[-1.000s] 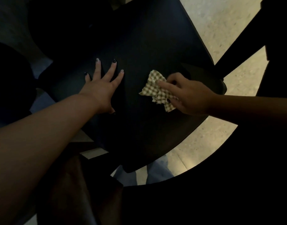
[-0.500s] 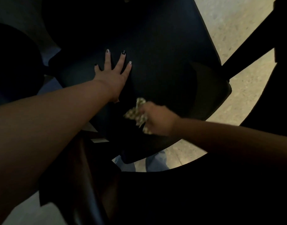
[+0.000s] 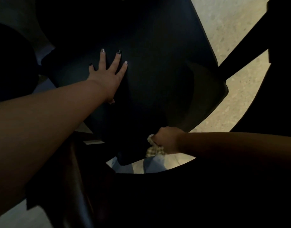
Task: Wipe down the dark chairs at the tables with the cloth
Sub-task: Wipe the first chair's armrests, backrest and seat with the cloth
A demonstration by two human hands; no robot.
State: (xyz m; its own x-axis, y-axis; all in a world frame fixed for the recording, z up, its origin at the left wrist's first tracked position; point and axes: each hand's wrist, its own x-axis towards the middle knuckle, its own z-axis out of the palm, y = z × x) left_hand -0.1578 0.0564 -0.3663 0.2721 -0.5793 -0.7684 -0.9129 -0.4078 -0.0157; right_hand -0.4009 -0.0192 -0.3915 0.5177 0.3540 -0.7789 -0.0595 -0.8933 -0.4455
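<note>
A dark chair seat [image 3: 157,76] fills the middle of the view. My left hand [image 3: 108,73] lies flat on the seat's left part with its fingers spread. My right hand [image 3: 166,140] grips a bunched checked cloth [image 3: 153,148] at the seat's near edge. Part of the cloth hangs below my fist, over the edge. Most of the cloth is hidden inside the hand.
A dark table edge [image 3: 240,186] curves across the lower right, under my right forearm. A black bar [image 3: 250,35] slants at the upper right over pale speckled floor [image 3: 223,22]. Another dark rounded shape [image 3: 11,63] sits at the left.
My right hand has swept the cloth from the seat's middle right down to its near edge. My left hand has stayed flat on the seat.
</note>
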